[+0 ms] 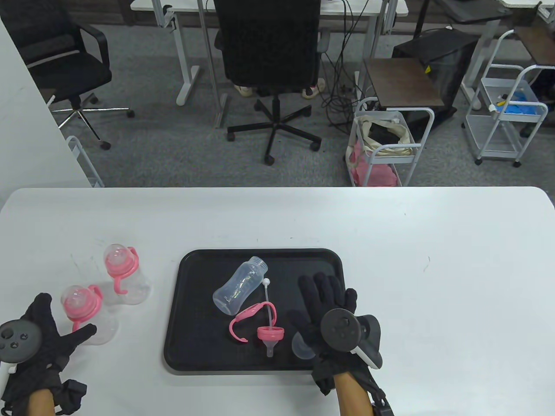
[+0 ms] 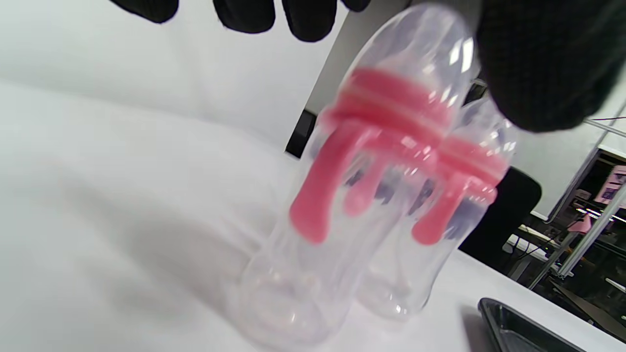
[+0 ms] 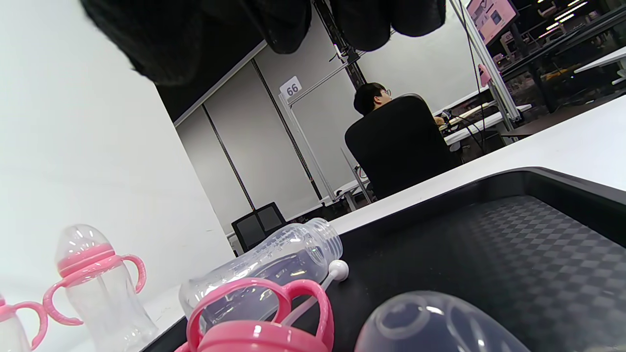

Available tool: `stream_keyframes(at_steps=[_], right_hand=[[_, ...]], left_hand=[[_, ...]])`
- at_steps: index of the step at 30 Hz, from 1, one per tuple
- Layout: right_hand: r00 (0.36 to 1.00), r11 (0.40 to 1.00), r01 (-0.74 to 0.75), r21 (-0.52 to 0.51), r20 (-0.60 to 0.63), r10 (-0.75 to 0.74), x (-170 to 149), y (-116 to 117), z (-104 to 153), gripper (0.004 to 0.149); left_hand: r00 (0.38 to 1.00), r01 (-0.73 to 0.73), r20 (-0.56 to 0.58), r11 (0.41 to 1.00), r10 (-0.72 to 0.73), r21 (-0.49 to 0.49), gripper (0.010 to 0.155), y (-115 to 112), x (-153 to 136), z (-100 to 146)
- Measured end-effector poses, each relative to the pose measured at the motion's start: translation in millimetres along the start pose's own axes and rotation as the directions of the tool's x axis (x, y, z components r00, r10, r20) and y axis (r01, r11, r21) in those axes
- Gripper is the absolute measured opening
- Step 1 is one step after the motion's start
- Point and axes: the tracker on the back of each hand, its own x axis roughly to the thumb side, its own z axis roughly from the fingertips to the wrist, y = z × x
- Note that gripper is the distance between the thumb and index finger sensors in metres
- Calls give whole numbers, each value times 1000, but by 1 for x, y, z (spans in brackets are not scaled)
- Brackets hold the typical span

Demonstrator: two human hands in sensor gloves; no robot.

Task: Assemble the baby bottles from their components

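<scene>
Two assembled bottles with pink handles and clear caps stand left of the black tray (image 1: 204, 346), one nearer (image 1: 82, 310) and one farther (image 1: 123, 273). My left hand (image 1: 60, 325) is open beside the nearer bottle (image 2: 342, 195), with its thumb (image 2: 538, 58) close to the cap. On the tray lie a clear bottle body (image 1: 238, 286), a pink handle ring (image 1: 249, 318), and a pink collar with nipple (image 1: 271, 336) and straw (image 1: 269, 299). My right hand (image 1: 310, 303) hovers open over the tray's right part, above a clear cap (image 1: 301, 346) that also shows in the right wrist view (image 3: 440, 322).
The white table (image 1: 433, 268) stretches right of the tray. Beyond its far edge are an office chair (image 1: 271, 52) and wire carts (image 1: 386, 147). A white panel (image 1: 26, 130) stands at the far left.
</scene>
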Motion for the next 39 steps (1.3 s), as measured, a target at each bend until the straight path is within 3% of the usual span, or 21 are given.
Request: stream_keyframes(at_steps=[5,11,17,25,32,39], right_hand=[[1000,1000,-1,3,-5,1,0,0,0,77],[1000,1000,-1,2,-10,1,-1,-1,0,76],[1000,1000,5,6,-2,-5,0,0,0,76],[1000,1000,18,8,0,-18,1,0,0,76],[1000,1000,26,0,-6,-26,-1,-1,0,76],[999,1000,30,0,-14,-30,-2,-2,0,76]], left_hand=[[976,120,167,982,-143,143,103,27,56,11],[925,66,363,989,-111,133,89,27,122,17],[876,96,478,995,-66,-38,75,-15,180,7],[878,176,478,955,-42,-239,80,-94,237,-21],[911,248,401,907,-98,-340,90,-150,259,-44],[923,322,351,821,-161,-471,99,-188,266,-61]])
